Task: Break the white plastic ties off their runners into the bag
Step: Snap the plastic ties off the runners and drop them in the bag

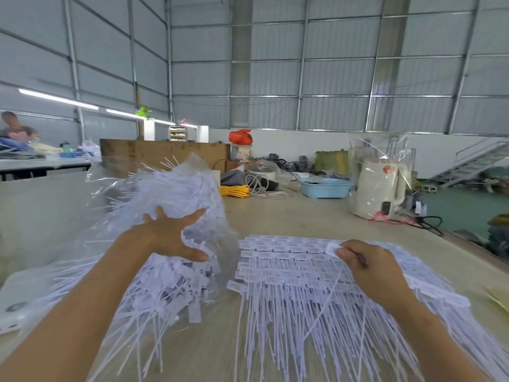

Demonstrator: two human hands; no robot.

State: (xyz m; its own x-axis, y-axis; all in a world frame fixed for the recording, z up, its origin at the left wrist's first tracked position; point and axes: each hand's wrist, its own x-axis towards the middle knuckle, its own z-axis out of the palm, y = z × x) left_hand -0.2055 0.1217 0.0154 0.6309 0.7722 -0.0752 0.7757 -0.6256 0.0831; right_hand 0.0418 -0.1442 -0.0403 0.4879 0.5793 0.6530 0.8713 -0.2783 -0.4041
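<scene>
The bag (176, 194) of loose ties (165, 288) lay under the left fingers (190, 216) on the surface (303, 213). Under the right fingers (344, 253) lay the runners (289, 271). Beyond those fingers stood a basket (325, 187) and kettle (377, 188).

Bright, even, cool daylight-like light throughout hall; fluorescent tube lights (57, 99) glow along left wall, slightly blown out. Shadows soft and faint on counter (289, 216). Glare on clear plastic bag (115, 188). Strong wide-angle distortion: wall beams bow, forearms stretch at lower edges. Slight softness overall; far person at left blurred; white ties partly washed out
</scene>
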